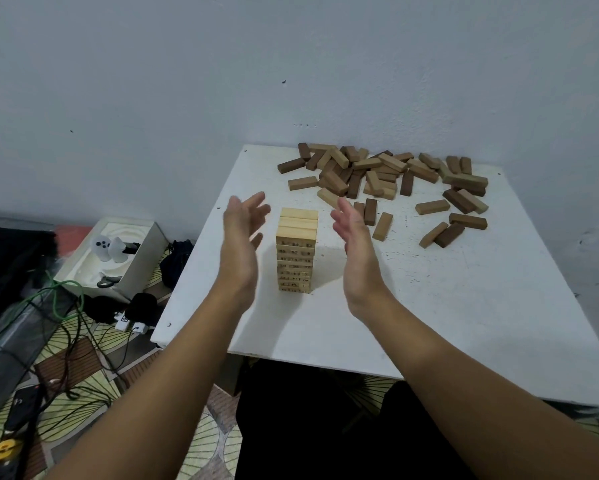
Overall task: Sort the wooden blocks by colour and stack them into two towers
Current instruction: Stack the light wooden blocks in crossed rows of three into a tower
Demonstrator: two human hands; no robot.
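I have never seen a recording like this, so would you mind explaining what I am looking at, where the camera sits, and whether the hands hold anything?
There is no machine here: a person works with two bare hands. The single picture comes from a wide-angle camera worn on the person's head, looking forward and down, so the arms reach in from the bottom edge.

On the white table stands one tower of light blocks, some with dark markings on their sides. Behind it, toward the wall, lies a loose pile of blocks, light and dark brown mixed, still unsorted. No second tower shows.

The left hand and the right hand are open, one on each side of the tower, palms facing it, apparently not touching it. Neither holds anything.

On the floor to the left are cables and an open white box.
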